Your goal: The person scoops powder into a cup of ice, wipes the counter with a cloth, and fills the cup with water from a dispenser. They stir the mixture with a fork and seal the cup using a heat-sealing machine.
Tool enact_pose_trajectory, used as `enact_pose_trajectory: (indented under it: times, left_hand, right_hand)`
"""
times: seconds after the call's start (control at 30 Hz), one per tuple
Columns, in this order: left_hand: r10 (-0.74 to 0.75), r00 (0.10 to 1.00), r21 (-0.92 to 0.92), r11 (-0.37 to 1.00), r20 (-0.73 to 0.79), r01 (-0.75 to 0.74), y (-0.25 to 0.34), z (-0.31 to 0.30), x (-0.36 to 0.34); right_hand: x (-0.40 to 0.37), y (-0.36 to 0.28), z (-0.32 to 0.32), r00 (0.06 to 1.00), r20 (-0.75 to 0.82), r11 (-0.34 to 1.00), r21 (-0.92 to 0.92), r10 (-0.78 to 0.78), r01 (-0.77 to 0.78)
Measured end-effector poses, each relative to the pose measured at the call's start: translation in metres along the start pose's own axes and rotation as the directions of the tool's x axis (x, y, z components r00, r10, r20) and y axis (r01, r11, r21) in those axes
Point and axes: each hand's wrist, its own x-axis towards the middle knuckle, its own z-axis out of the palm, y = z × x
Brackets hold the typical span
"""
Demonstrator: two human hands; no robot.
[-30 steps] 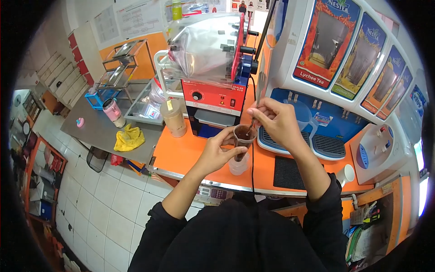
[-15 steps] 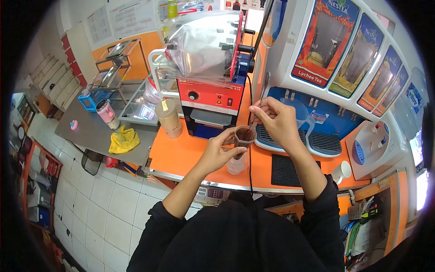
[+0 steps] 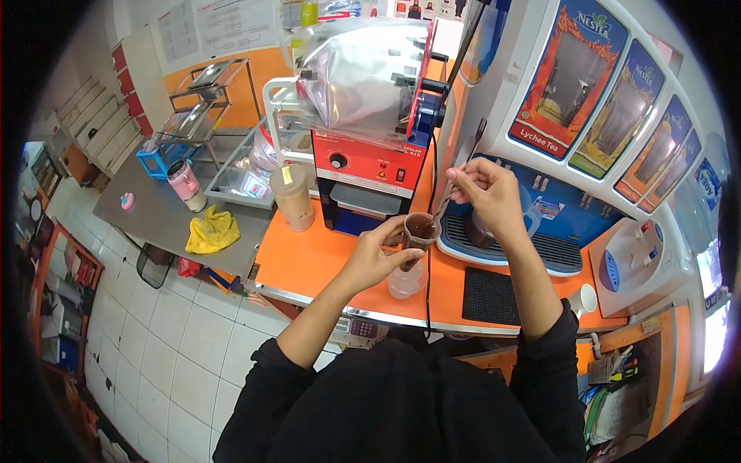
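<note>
My left hand (image 3: 382, 253) is wrapped round a small clear cup (image 3: 417, 245) that holds dark brown liquid. The cup is lifted above the counter, its mouth facing up toward me. Between the thumb and fingers of my right hand (image 3: 492, 197) is a long bar spoon (image 3: 442, 202) with a twisted handle and a forked top end. Its lower end reaches the cup's rim; whether the tip is inside is hard to make out. Beneath the cup, on the orange counter (image 3: 297, 266), stands a clear plastic cup (image 3: 405, 284). A clear pitcher (image 3: 531, 220) is partly hidden behind my right hand.
Ahead is a red cup sealer (image 3: 370, 162); left of it stands a lidded jar (image 3: 292, 202). A drink dispenser (image 3: 571, 73) fills the right side, with a black mat (image 3: 492, 295) and white paper cup (image 3: 584, 299). A yellow cloth (image 3: 212, 231) lies on the grey table.
My right hand has drawn the bar spoon upward, so more of its twisted shaft shows above the cup. My left hand still holds the cup in nearly the same place. The view has shifted slightly.
</note>
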Motion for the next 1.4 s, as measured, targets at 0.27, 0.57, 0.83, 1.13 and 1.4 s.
enact_pose_trajectory:
  times: [0.27, 0.57, 0.83, 1.13, 1.4]
  left_hand:
    - [0.045, 0.999, 0.035, 0.998, -0.02, -0.045, 0.002, -0.002, 0.002]
    - [0.06, 0.998, 0.046, 0.997, -0.016, -0.059, 0.006, -0.004, 0.005]
    - [0.04, 0.999, 0.065, 0.997, -0.002, -0.04, 0.008, -0.005, 0.007]
    - [0.057, 0.998, 0.058, 0.997, -0.013, -0.056, 0.001, -0.007, 0.007]
    - [0.016, 1.0, 0.033, 0.999, -0.003, -0.016, 0.01, -0.008, 0.008]
  right_hand:
    - [-0.011, -0.001, 0.017, 0.978, 0.019, 0.962, -0.177, -0.207, 0.207]
    - [-0.009, -0.009, 0.016, 0.985, 0.075, 0.974, -0.154, -0.157, 0.167]
    - [-0.004, -0.001, 0.016, 0.982, 0.057, 0.951, -0.244, -0.179, 0.188]
    - [-0.003, -0.006, 0.016, 0.987, 0.042, 0.98, -0.122, -0.155, 0.159]
    - [-0.005, -0.005, 0.022, 0.987, 0.058, 0.973, -0.168, -0.15, 0.158]
